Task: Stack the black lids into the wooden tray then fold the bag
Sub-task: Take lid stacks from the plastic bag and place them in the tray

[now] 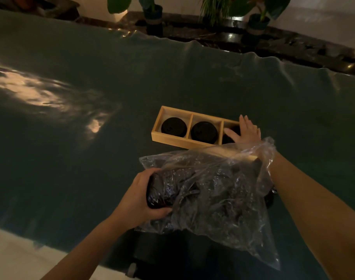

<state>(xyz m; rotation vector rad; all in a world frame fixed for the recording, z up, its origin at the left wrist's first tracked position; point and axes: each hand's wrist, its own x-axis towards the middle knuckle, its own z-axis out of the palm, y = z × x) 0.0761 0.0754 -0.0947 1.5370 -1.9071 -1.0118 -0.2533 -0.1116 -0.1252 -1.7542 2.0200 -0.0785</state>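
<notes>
Dim room, dark green cloth-covered table [91, 158]: the right hand [247, 132] lies flat, fingers spread, on a round black lid [226, 139] in the right section of the three-compartment wooden tray [173, 138], likely seating it. Meanwhile the left hand [140, 195] curls tightly round the crumpled clear plastic bag [223, 199], steadying the remaining lids.

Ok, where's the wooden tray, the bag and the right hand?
wooden tray [172, 140]: head view, front wall.
bag [223, 195]: head view, crinkled middle.
right hand [246, 132]: head view, back of the hand.
</notes>
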